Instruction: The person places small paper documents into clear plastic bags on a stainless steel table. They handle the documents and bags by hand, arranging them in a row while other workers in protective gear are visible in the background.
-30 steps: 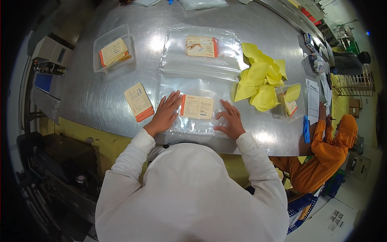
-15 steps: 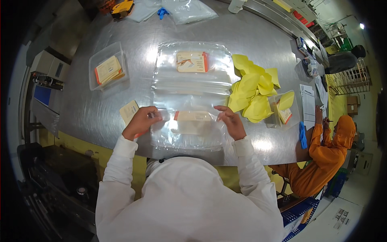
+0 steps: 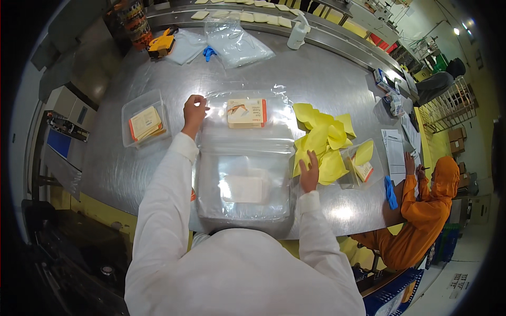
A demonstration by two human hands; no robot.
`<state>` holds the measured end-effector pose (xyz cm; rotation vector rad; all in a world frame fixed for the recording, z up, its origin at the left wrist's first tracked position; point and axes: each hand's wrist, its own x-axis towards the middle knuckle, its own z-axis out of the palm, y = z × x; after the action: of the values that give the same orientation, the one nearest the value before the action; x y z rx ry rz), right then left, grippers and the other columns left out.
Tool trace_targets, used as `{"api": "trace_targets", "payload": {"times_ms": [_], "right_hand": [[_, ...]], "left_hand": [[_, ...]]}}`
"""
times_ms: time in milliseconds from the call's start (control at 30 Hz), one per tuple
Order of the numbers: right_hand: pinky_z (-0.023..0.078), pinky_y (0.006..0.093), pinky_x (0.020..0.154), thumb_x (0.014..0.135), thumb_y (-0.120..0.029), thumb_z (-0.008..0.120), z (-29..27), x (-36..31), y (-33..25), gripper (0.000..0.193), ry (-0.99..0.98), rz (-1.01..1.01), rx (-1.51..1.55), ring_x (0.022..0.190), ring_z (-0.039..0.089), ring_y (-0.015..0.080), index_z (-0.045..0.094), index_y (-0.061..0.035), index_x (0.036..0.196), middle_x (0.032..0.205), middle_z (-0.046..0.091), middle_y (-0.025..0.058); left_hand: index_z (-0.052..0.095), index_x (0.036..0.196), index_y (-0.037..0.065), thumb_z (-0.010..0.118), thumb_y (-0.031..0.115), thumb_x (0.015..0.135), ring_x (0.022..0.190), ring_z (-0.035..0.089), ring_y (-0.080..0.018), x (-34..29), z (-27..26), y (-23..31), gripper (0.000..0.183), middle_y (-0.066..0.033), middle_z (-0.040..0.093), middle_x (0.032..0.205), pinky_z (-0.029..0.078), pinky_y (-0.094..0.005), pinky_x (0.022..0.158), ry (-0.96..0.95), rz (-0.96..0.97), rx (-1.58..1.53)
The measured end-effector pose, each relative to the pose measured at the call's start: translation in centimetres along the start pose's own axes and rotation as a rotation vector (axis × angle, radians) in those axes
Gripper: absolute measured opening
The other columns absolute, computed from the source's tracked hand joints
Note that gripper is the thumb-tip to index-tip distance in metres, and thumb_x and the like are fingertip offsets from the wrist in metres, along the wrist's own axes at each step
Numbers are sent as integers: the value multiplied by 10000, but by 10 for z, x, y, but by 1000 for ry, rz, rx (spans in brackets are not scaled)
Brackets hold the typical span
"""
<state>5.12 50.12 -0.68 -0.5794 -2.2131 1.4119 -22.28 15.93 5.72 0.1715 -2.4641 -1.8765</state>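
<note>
**Clear bags on steel: the far bag lies at the left fingertips**

Stainless steel table point(image 3: 337, 68) carries everything. Two clear plastic bags lie in a line running away from the person. The near bag point(image 3: 243, 184) sits between the two forearms, with a pale flat pack inside it. The far bag point(image 3: 245, 113) lies just beyond it, touching or overlapping its far edge; I cannot tell which. It holds a cream pack with an orange edge point(image 3: 246, 112).

To the right of both bags is a heap of yellow sheets point(image 3: 322, 141). A clear tub point(image 3: 143, 124) with similar packs stands well apart to the left.

Left hand point(image 3: 194, 111): reached far forward, fingers curled closed at the far bag's left far corner; it appears to pinch the film there, though the contact is small in view. The bag lies to the right of those fingers, its long side running left to right.

Right hand point(image 3: 310, 173): fingers extended and loosely spread, resting on the near edge of the yellow sheets, just right of the near bag, gripping nothing visible.

The left hand is clearly nearer the far bag.
</note>
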Motion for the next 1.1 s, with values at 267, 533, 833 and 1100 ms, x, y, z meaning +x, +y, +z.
{"api": "trace_targets", "payload": {"times_ms": [267, 533, 833, 1100], "right_hand": [[336, 438, 1127, 820, -38, 703, 37, -67, -63, 461, -179, -279, -279, 1369, 419, 365, 610, -81, 1270, 1478, 456, 183], [266, 538, 1129, 810, -269, 760, 108, 5, -67, 557, -240, -532, -639, 1405, 356, 336, 576, -181, 1329, 1503, 416, 150], [430, 467, 1008, 778, -354, 812, 163, 2, -126, 612, -310, -555, -601, 1195, 563, 351, 605, -83, 1286, 1307, 597, 176], [494, 368, 826, 738, -150, 800, 241, -160, -154, 498, -755, -293, -252, 899, 640, 256, 654, -22, 1197, 1024, 658, 117]], "left_hand": [[467, 1224, -28, 345, -172, 893, 1211, 578, -285, -119, -62, -60, 381, -148, 452, 1298, 449, -324, 1049, 118, 283, -319], [415, 1317, -19, 383, -130, 918, 1279, 516, -328, -238, -145, -98, 415, -177, 427, 1386, 397, -416, 1114, 443, 160, -272], [373, 1461, 46, 873, 218, 651, 1398, 338, -373, -235, -188, -97, 967, -192, 427, 1456, 269, -483, 1129, 81, 136, 564], [406, 1470, 109, 889, 205, 607, 1355, 376, -339, -213, -199, -92, 994, -133, 451, 1410, 290, -476, 1107, -141, 231, 514]]}}
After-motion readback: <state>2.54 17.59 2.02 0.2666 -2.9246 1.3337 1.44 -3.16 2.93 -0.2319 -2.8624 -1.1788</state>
